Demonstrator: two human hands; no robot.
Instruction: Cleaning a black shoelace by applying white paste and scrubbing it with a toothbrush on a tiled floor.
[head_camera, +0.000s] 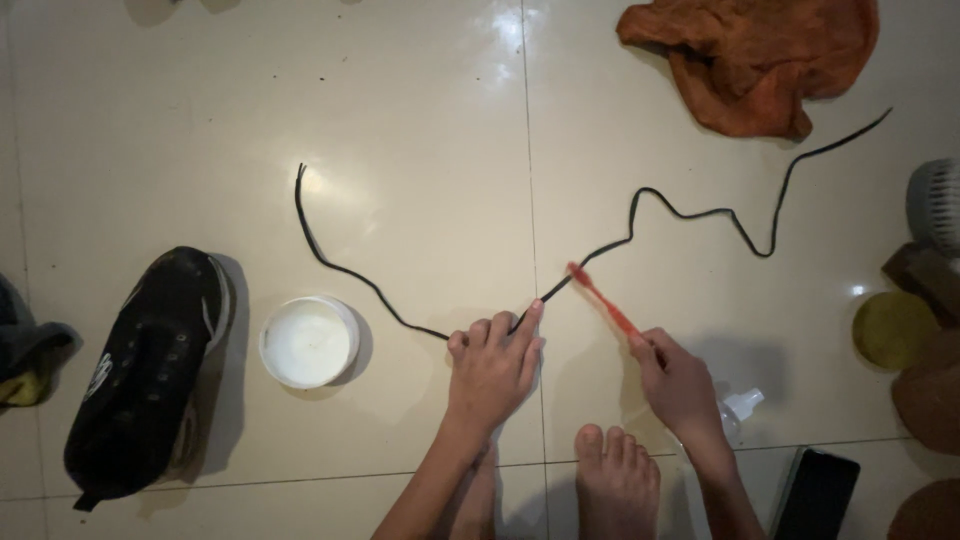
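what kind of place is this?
Likely a home floor: glossy cream floor tiles, bare feet, a black shoe with its black shoelace laid out, and an orange cloth.

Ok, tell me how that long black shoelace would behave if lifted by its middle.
The long black shoelace would probably droop limply: it lies in loose wavy bends across the glossy tiled floor. It looks thin, so likely very light. The left hand pins it, suggesting it slides easily.
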